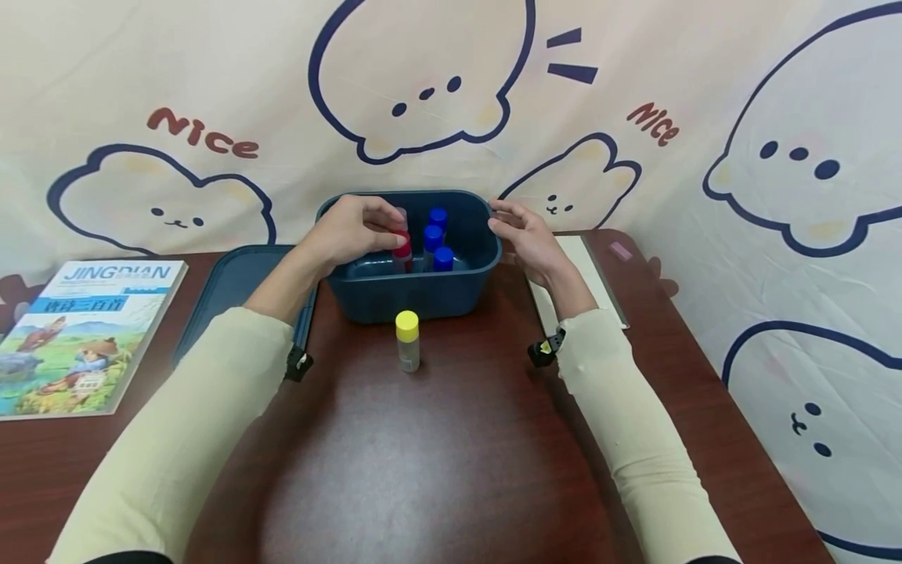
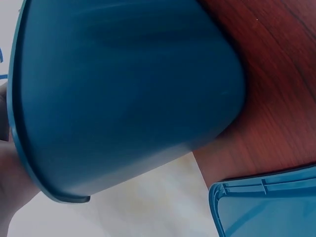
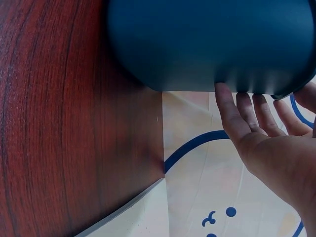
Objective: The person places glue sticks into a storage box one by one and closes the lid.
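Observation:
A dark blue plastic bin stands on the table with several small clear tubes in it. My left hand reaches over its left rim and pinches the red-capped tube between thumb and fingers. Blue-capped tubes stand to the right of it inside the bin. My right hand is at the bin's right end; in the right wrist view its fairly straight fingers touch the outer wall. A yellow-capped tube stands upright on the table before the bin. The left wrist view hides the left fingertips.
Left of the bin lies its blue lid, partly beneath the left forearm. A picture-covered book is at the far left. Behind the right hand lies a pale flat board, with a small pink piece near the table edge. A printed curtain hangs behind.

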Available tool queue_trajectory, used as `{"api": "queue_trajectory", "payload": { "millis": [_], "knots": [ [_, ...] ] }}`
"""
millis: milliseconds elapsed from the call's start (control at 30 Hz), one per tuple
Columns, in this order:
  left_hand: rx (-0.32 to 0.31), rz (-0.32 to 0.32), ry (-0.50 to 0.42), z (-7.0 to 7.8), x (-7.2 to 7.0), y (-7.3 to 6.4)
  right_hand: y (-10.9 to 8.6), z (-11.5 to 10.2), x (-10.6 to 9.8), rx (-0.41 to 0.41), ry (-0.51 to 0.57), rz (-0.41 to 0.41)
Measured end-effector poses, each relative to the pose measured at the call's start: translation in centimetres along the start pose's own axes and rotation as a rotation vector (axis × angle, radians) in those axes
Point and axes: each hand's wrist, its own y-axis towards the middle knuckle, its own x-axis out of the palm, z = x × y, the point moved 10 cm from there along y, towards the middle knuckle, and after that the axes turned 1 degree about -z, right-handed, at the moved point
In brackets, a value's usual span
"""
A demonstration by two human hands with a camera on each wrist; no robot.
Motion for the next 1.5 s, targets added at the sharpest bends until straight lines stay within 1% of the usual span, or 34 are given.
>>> {"api": "queue_trajectory", "payload": {
  "millis": [233,433,533,933,1167,1333,1500],
  "knots": [
    [0.007,0.025,0.01,-0.1,-0.5,-0.5,0.0,0.0,0.1,-0.007,0.002,-0.002],
    [0.02,0.031,-0.026,0.1,-0.7,-1.3,0.0,0.1,0.1,-0.005,-0.011,0.001],
    [0.03,0.032,-0.043,0.4,-0.7,-1.7,0.0,0.1,0.0,-0.003,-0.017,0.005],
    [0.079,0.03,-0.051,0.9,-0.5,-3.2,0.0,0.4,-0.1,-0.002,0.003,0.009],
    [0.093,0.016,-0.108,1.0,-0.2,-4.3,-0.1,0.3,0.1,-0.003,-0.003,0.005],
    [0.138,0.014,-0.137,1.7,0.1,-4.9,0.0,0.2,0.3,-0.011,0.004,0.002],
    [0.174,0.01,-0.221,1.8,0.5,-5.4,0.1,0.1,0.2,-0.007,0.004,0.007]
  ]
}}
